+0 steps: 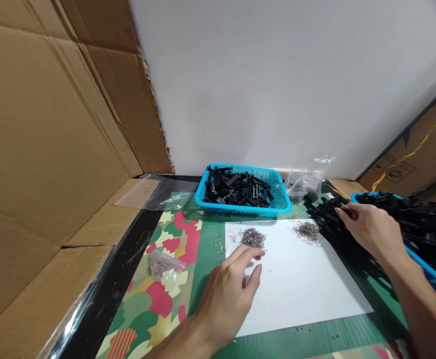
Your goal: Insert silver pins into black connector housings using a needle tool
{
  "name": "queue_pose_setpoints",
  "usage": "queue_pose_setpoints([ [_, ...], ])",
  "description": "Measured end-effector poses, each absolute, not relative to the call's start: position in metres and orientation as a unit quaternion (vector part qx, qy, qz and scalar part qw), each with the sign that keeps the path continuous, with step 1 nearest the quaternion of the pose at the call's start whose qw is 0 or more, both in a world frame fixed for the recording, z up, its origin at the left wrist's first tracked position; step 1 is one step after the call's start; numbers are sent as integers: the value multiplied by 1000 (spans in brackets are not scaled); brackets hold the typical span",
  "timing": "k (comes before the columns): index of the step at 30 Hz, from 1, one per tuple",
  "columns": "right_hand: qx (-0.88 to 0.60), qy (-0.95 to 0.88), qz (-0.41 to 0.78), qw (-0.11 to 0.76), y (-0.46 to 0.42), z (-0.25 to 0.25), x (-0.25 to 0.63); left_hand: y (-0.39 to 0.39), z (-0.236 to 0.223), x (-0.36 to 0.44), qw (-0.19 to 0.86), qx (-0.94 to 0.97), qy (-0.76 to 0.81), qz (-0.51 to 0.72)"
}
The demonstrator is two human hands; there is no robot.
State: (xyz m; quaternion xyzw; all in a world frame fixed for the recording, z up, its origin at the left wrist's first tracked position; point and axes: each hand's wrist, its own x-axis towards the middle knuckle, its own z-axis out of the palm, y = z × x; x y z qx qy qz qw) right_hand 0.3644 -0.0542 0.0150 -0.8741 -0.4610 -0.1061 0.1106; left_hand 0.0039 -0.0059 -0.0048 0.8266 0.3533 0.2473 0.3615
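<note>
My left hand (233, 289) hovers over the white sheet (300, 279), thumb and fingers apart, with nothing in them. Just beyond its fingertips lies a dense pile of tiny bent metal pieces (253, 238), perhaps springs or clips. A second, looser pile of metal pieces (308, 231) sits near the sheet's far right corner. On the right, my right hand (373, 229) pinches a small dark piece (351, 213) with a thin bright tip; its exact kind is unclear. Beneath and beside that hand is a heap of black plastic parts (332, 219).
A blue basket (240, 210) holding short black parts stands at the back. Another blue basket (433, 273), heaped with black parts, is at right. Clear plastic bags (304, 184) lie behind, and a small bag (165, 264) at left. Cardboard (53, 149) walls the left side.
</note>
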Motion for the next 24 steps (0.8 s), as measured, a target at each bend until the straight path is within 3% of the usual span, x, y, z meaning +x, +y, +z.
queue_pose_setpoints([
  [3,-868,-483,-102,59,-48,24,380,-9,-5,3,350,838,341,242],
  [7,-825,-547,-108,96,-27,46,361,-9,-4,2,334,846,343,235],
  [10,-748,-647,-40,142,-1,64,321,-9,-4,2,330,847,350,227],
  [13,-720,-687,15,98,33,74,279,-9,-4,1,332,848,349,220],
  [24,-773,-630,76,28,126,35,227,-12,-8,-1,322,848,350,234],
])
